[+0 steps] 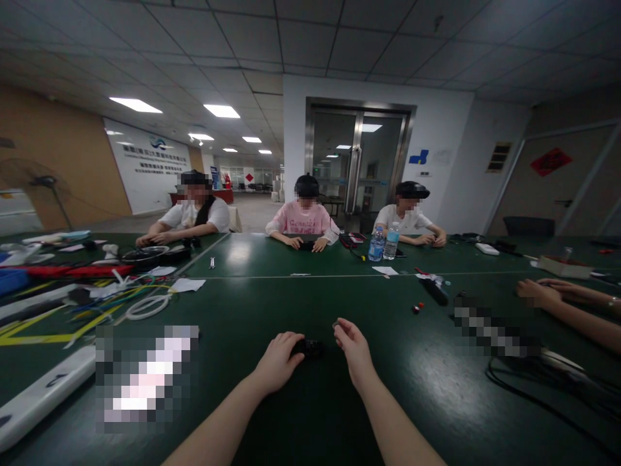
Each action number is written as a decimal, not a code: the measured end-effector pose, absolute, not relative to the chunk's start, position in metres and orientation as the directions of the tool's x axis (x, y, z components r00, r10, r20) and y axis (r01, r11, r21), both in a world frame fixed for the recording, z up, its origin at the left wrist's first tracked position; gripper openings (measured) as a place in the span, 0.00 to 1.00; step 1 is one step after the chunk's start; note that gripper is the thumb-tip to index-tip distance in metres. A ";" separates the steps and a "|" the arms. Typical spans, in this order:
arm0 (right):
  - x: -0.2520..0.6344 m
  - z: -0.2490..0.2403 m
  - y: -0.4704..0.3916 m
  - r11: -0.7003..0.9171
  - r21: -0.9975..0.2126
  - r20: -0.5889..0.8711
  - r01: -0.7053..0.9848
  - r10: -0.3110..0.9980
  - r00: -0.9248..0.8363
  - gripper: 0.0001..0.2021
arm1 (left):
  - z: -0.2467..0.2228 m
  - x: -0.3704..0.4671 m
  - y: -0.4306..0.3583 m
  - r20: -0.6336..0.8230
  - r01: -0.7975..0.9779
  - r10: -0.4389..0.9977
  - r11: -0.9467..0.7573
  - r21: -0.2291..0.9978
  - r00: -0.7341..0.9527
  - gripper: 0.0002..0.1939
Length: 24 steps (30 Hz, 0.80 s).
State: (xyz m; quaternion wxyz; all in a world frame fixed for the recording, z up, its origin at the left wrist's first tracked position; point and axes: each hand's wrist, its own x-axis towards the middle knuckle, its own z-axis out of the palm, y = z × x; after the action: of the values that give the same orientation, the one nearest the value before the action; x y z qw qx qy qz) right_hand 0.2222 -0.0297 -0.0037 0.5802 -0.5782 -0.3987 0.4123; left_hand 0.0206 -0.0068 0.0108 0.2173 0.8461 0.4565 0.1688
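My left hand (280, 360) rests on the green table (252, 304), its fingers and thumb closed on the left end of a small black object (313, 348). To the right of that object, my right hand (353, 349) is raised slightly, with thumb and index finger pinched on a tiny item (336, 325) too small to identify. The black object and my right hand are apart.
A white power strip (48, 395), cables (148, 305) and a blurred bright rectangle lie left. Black cables (533, 395), a co-worker's hands (543, 294) and small red parts (418, 307) are right. Two water bottles (376, 244) stand farther back, near three seated people.
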 end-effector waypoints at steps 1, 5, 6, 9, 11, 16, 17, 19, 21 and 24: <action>0.224 -0.005 -0.029 -0.016 -0.998 -0.034 -0.053 0.935 0.353 0.21 | 0.012 0.021 -0.007 0.083 0.702 0.848 -0.485 0.521 0.524 0.21; 0.232 -0.007 -0.026 0.005 -0.979 -0.083 -0.206 0.906 0.416 0.20 | 0.013 0.021 -0.008 0.079 0.706 0.849 -0.483 0.517 0.523 0.21; 0.234 -0.008 -0.026 0.012 -0.972 -0.093 -0.234 0.896 0.433 0.20 | 0.012 0.021 -0.007 0.076 0.702 0.848 -0.481 0.525 0.524 0.21; 0.242 -0.011 -0.023 0.019 -0.966 -0.107 -0.258 0.879 0.465 0.21 | 0.009 0.019 -0.005 0.063 0.691 0.852 -0.463 0.554 0.520 0.21; 0.248 -0.013 -0.022 0.025 -0.964 -0.112 -0.265 0.864 0.490 0.19 | 0.006 0.019 -0.004 0.068 0.686 0.853 -0.460 0.563 0.517 0.21; 0.260 -0.015 -0.021 0.040 -0.901 -0.204 -0.431 0.840 0.503 0.17 | 0.010 0.019 -0.007 0.072 0.675 0.853 -0.457 0.579 0.517 0.21; 0.261 -0.015 -0.020 0.056 -0.882 -0.214 -0.469 0.837 0.503 0.16 | 0.013 0.019 -0.009 0.069 0.675 0.854 -0.455 0.581 0.516 0.21; 0.264 -0.013 -0.019 0.080 -0.840 -0.233 -0.537 0.840 0.490 0.16 | 0.017 0.020 -0.011 0.055 0.681 0.859 -0.442 0.584 0.509 0.21; 0.265 -0.012 -0.018 0.080 -0.817 -0.253 -0.571 0.839 0.481 0.15 | 0.020 0.020 -0.013 0.059 0.675 0.856 -0.446 0.587 0.514 0.20; 0.265 -0.010 -0.017 0.062 -0.819 -0.265 -0.570 0.841 0.472 0.14 | 0.023 0.020 -0.014 0.039 0.676 0.863 -0.422 0.603 0.504 0.21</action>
State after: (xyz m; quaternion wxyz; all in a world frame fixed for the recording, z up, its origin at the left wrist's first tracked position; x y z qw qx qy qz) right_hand 0.2646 -0.0173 -0.0105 0.7145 -0.4748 -0.1427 0.4937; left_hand 0.0204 -0.0140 0.0228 0.2672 0.8251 0.4663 0.1743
